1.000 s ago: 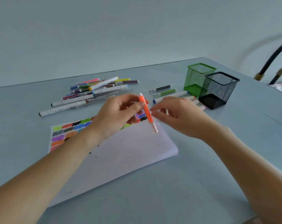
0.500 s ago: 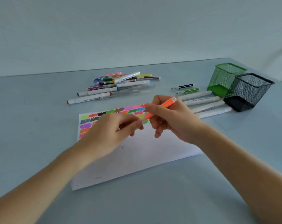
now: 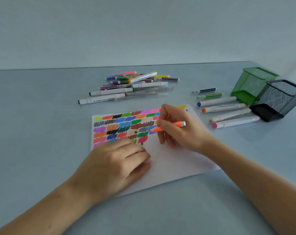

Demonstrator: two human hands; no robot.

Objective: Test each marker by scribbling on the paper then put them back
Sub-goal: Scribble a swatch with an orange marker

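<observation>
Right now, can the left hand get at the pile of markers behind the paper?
Probably yes: the left hand rests on the paper, and only bare table lies between it and the marker pile.

A desk or craft setting is indicated: a plain pale-blue table (image 3: 42, 133) set against a bare wall (image 3: 143, 31), two mesh pen holders (image 3: 277, 99), loose markers (image 3: 132, 83). The room type cannot be determined further.
</observation>
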